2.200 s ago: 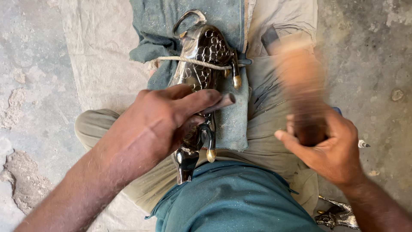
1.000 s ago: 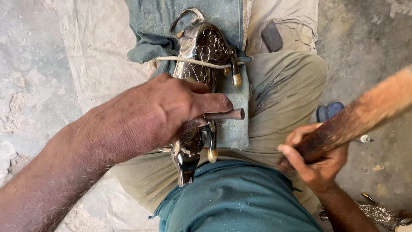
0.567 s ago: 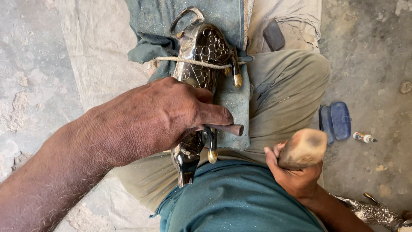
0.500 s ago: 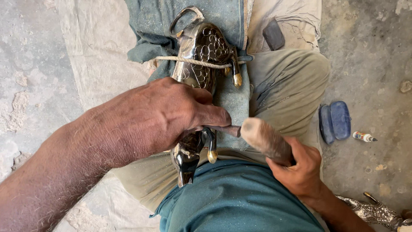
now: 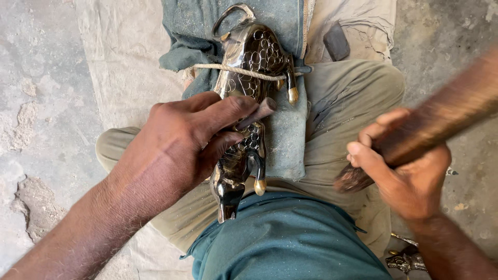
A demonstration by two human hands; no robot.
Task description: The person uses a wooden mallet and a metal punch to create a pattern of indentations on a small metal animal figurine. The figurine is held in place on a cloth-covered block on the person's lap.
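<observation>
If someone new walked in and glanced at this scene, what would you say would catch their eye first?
Most striking is the shiny metal animal figure, patterned with engraved circles, lying on a grey-green cloth across the person's lap and tied down by a rope. The left hand presses a small chisel against the figure's body. At right, the right hand grips a blurred wooden mallet, raised clear of the figure.

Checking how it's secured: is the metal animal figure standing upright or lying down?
Lying down: the metal animal figure lies lengthwise on the lap, rope across it.
</observation>
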